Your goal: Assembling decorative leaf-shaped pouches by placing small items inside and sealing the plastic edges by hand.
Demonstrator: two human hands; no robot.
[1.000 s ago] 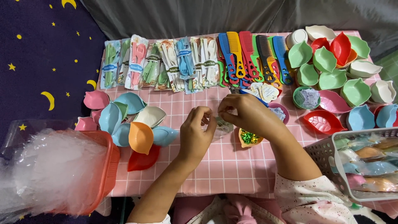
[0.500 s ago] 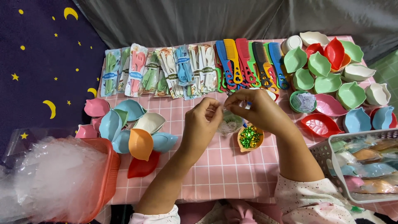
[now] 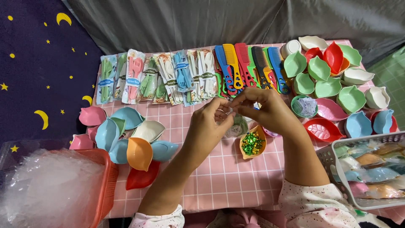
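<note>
Clear plastic wrapper [image 3: 237,125] pinched between both hands, left hand [image 3: 210,123] and right hand [image 3: 265,110] fingertips closed on it, above pink checked worktop [image 3: 219,181], just beside orange leaf dish [image 3: 253,143] of green sweets, combs [image 3: 249,67] behind

Between my fingers, at the centre, a clear plastic bag [image 3: 238,126] crinkles and shines. Below it, green foil bits [image 3: 252,143] glitter in a glossy orange plastic dish [image 3: 253,154]. The pink checked tablecloth [image 3: 223,181] looks matt.
</note>
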